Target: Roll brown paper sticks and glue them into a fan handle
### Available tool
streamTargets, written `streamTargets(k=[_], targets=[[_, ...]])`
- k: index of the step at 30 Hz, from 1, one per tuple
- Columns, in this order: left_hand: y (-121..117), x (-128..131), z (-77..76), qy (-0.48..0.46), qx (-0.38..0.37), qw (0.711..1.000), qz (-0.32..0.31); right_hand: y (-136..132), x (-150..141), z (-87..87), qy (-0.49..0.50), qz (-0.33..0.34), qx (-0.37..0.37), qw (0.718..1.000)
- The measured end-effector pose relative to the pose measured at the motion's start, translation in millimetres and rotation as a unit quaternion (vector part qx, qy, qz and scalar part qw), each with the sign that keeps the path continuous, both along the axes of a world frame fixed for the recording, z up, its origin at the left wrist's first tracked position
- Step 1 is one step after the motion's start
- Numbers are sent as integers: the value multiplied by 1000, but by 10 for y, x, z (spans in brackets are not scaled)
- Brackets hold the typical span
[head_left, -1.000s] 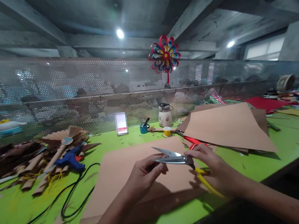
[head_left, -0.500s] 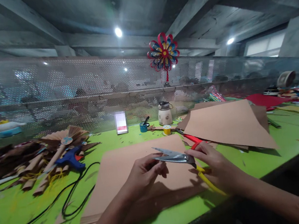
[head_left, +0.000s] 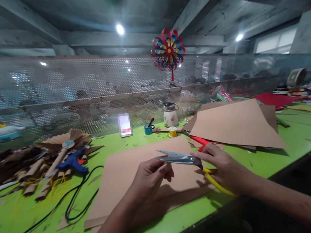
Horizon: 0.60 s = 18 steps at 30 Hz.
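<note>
Under a grey concrete ceiling (head_left: 141, 1) with two bright lamps (head_left: 120, 29) and a pale window (head_left: 275, 41) far off to the right, I work at a long lime-green desk (head_left: 110, 140), its top flecked with scraps and backed by a wall of perforated mesh (head_left: 94, 76). I count two pairs of scissors. One, the yellow-handled scissors (head_left: 179, 160), is gripped in my right hand (head_left: 224, 164), blades parted, held above a stack of brown paper (head_left: 137, 154). My left hand (head_left: 149, 179) is curled beside the blade tips; I cannot tell whether its fingers touch the steel or pinch anything. The other, the red-handled scissors (head_left: 199, 140), lies just beyond my right hand, next to a pile of larger brown sheets (head_left: 235, 123). Toward the mesh stand one cream bottle (head_left: 170, 116), one small blue pot (head_left: 148, 130), one yellow spool (head_left: 172, 131) and one blurred upright panel (head_left: 125, 125). Above them is one looped flower (head_left: 169, 50) in red, blue and yellow. To my left are one blue glue gun (head_left: 74, 162), one pleated fan (head_left: 74, 136) and several paper tubes (head_left: 44, 188), too jumbled to count.
</note>
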<state>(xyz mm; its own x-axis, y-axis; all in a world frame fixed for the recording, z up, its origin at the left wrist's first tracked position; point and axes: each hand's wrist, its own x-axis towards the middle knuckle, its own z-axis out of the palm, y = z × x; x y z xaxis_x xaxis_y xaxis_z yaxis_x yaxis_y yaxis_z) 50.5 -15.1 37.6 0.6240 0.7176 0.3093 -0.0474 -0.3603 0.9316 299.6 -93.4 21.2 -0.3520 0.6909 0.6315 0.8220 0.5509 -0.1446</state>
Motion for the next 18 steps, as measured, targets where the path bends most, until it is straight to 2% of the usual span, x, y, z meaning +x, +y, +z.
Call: streamTargets(k=[8, 18], targets=[[-1, -2, 26, 26, 17, 999, 11, 1, 15, 26, -20, -6, 14, 1000], [-28, 32, 32, 15, -11, 1000, 22, 15, 64, -35, -48, -9, 19, 999]])
